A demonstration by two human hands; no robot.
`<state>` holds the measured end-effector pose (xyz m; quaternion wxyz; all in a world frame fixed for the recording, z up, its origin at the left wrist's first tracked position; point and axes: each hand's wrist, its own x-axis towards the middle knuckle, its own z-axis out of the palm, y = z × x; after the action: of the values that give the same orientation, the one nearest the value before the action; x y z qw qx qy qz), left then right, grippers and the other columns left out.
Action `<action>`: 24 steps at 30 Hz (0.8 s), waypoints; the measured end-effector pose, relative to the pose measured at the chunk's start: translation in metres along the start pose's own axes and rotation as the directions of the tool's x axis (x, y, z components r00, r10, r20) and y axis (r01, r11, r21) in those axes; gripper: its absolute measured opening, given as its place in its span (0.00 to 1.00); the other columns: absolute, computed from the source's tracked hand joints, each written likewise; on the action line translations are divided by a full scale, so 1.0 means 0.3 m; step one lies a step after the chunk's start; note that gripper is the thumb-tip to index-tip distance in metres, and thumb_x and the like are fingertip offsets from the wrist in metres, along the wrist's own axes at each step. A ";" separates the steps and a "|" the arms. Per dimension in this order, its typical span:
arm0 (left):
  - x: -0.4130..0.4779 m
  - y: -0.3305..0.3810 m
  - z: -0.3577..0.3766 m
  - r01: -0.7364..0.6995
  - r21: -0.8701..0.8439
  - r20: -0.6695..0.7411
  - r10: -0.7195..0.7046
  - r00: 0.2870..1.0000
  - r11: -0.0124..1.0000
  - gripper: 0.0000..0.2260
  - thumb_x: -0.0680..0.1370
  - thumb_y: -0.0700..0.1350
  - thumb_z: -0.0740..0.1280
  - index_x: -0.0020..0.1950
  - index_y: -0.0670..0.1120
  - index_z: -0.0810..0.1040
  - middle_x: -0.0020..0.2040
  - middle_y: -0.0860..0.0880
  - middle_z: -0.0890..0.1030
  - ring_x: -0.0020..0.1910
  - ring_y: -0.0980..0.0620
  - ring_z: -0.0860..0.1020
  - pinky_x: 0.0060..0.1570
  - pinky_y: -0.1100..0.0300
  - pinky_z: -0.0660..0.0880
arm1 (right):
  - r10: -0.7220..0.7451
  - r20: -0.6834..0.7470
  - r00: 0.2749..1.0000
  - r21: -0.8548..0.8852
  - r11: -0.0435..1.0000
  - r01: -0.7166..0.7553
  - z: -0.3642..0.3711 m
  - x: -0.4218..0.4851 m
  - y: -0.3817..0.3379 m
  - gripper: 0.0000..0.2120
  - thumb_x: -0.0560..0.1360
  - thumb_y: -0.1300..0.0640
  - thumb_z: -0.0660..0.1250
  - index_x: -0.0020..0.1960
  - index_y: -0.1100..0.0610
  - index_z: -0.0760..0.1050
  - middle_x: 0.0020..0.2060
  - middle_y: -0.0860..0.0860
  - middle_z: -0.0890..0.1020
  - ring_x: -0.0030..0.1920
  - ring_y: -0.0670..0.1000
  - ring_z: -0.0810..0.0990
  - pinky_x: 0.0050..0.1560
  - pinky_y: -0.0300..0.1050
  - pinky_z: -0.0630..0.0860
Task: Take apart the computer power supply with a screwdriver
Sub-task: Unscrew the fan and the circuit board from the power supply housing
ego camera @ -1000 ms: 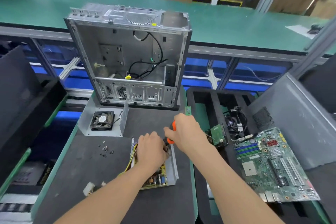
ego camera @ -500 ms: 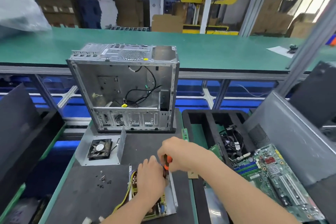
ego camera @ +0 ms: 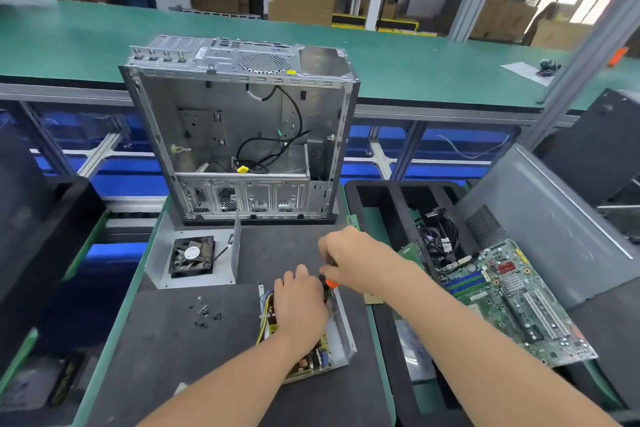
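The open power supply (ego camera: 341,333) lies on the dark mat near me, its circuit board and yellow wires showing inside a grey metal tray. My left hand (ego camera: 299,302) rests on top of the board and covers its middle. My right hand (ego camera: 353,262) grips a screwdriver (ego camera: 331,283) with an orange and black handle, tip pointing down into the supply beside my left fingers. The tip itself is hidden. The supply's removed cover with its black fan (ego camera: 192,256) lies to the upper left.
Several loose black screws (ego camera: 204,314) lie left of the supply. An empty computer case (ego camera: 242,135) stands upright behind. A green motherboard (ego camera: 512,298) leans on a black tray (ego camera: 381,191) at the right, next to a grey side panel (ego camera: 540,218).
The camera view has tilted upward, so the bench sits lower in view. Both hands stay at the power supply; the right hand with the screwdriver has shifted slightly.
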<state>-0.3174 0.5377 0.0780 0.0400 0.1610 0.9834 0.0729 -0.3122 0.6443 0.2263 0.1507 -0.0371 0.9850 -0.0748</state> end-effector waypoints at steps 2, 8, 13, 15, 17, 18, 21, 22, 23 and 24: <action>-0.002 0.000 -0.001 -0.005 0.007 0.004 0.005 1.000 1.000 0.11 0.77 0.56 0.69 0.52 0.50 0.80 0.53 0.49 0.73 0.54 0.45 0.74 0.52 0.51 0.67 | -0.078 0.068 0.995 -0.053 0.995 0.082 -0.022 -0.010 0.006 0.05 0.80 0.54 0.68 0.47 0.53 0.73 0.46 0.53 0.78 0.45 0.58 0.80 0.40 0.50 0.78; -0.005 -0.008 0.005 -0.019 -0.028 -0.029 0.018 0.999 0.999 0.11 0.77 0.52 0.67 0.57 0.51 0.78 0.54 0.50 0.74 0.55 0.46 0.73 0.55 0.52 0.69 | -0.397 0.253 0.882 -0.307 0.832 0.462 -0.079 0.008 -0.023 0.12 0.73 0.71 0.68 0.48 0.55 0.82 0.46 0.48 0.74 0.53 0.55 0.76 0.48 0.53 0.78; -0.002 -0.006 0.013 -0.010 -0.043 -0.036 0.008 0.999 0.999 0.13 0.78 0.53 0.66 0.61 0.52 0.77 0.58 0.50 0.76 0.58 0.46 0.73 0.56 0.52 0.67 | -0.431 0.215 0.877 -0.182 0.864 0.469 -0.069 0.016 -0.028 0.12 0.74 0.65 0.69 0.56 0.54 0.77 0.51 0.48 0.74 0.50 0.52 0.73 0.48 0.51 0.76; 0.001 -0.004 0.013 0.002 -0.041 -0.022 -0.002 1.000 0.999 0.15 0.78 0.54 0.67 0.62 0.50 0.76 0.58 0.50 0.75 0.58 0.46 0.72 0.57 0.52 0.67 | -0.336 0.068 0.939 -0.150 0.927 0.342 -0.055 0.012 -0.024 0.11 0.79 0.53 0.68 0.59 0.54 0.73 0.52 0.50 0.71 0.47 0.54 0.75 0.44 0.50 0.75; 0.002 -0.001 0.010 0.010 -0.034 -0.005 -0.010 1.000 0.999 0.14 0.77 0.54 0.68 0.59 0.49 0.77 0.57 0.50 0.74 0.57 0.47 0.73 0.56 0.52 0.68 | -0.132 -0.107 0.985 -0.176 0.978 0.112 -0.035 0.011 -0.040 0.17 0.82 0.43 0.63 0.59 0.56 0.70 0.52 0.54 0.74 0.48 0.59 0.79 0.41 0.49 0.73; 0.002 0.000 0.008 0.015 -0.033 -0.003 -0.015 1.000 0.999 0.12 0.77 0.53 0.68 0.56 0.49 0.79 0.55 0.50 0.74 0.55 0.47 0.73 0.54 0.52 0.67 | -0.012 -0.184 0.983 -0.193 0.981 -0.025 -0.022 0.013 -0.049 0.19 0.83 0.39 0.60 0.57 0.56 0.70 0.49 0.55 0.76 0.48 0.60 0.81 0.39 0.49 0.72; -0.001 0.002 0.002 0.028 -0.041 -0.001 -0.028 1.000 0.999 0.08 0.77 0.52 0.70 0.50 0.50 0.80 0.52 0.50 0.74 0.53 0.47 0.74 0.51 0.52 0.66 | 0.236 -0.197 0.951 -0.147 0.952 -0.267 0.015 0.022 -0.060 0.24 0.84 0.35 0.56 0.47 0.56 0.69 0.38 0.52 0.70 0.42 0.59 0.78 0.37 0.47 0.71; 0.000 0.002 0.005 0.025 -0.041 -0.003 -0.025 1.000 0.999 0.08 0.76 0.52 0.70 0.50 0.50 0.80 0.52 0.50 0.73 0.53 0.47 0.74 0.51 0.52 0.67 | 0.250 -0.150 0.957 -0.083 0.961 -0.264 0.017 0.027 -0.052 0.23 0.84 0.37 0.59 0.46 0.57 0.68 0.37 0.52 0.68 0.41 0.59 0.75 0.38 0.47 0.71; 0.002 0.002 0.009 0.021 -0.039 -0.008 -0.021 1.000 0.999 0.08 0.76 0.52 0.70 0.52 0.50 0.80 0.53 0.50 0.73 0.53 0.46 0.74 0.52 0.52 0.67 | 0.226 -0.100 0.969 -0.026 0.973 -0.230 0.015 0.034 -0.043 0.20 0.83 0.41 0.62 0.46 0.57 0.67 0.38 0.52 0.68 0.41 0.59 0.74 0.38 0.47 0.71; 0.004 -0.001 0.013 0.017 -0.039 -0.013 -0.018 1.000 0.999 0.10 0.76 0.52 0.70 0.54 0.50 0.79 0.53 0.49 0.73 0.54 0.46 0.74 0.53 0.51 0.67 | 0.164 -0.057 0.985 0.013 0.986 -0.164 0.010 0.036 -0.038 0.16 0.83 0.45 0.64 0.46 0.57 0.67 0.39 0.53 0.70 0.41 0.59 0.75 0.37 0.47 0.71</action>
<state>-0.3182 0.5384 0.0740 0.0370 0.1510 0.9835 0.0928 -0.3211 0.6315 0.2221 0.1278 0.0468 0.9884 -0.0672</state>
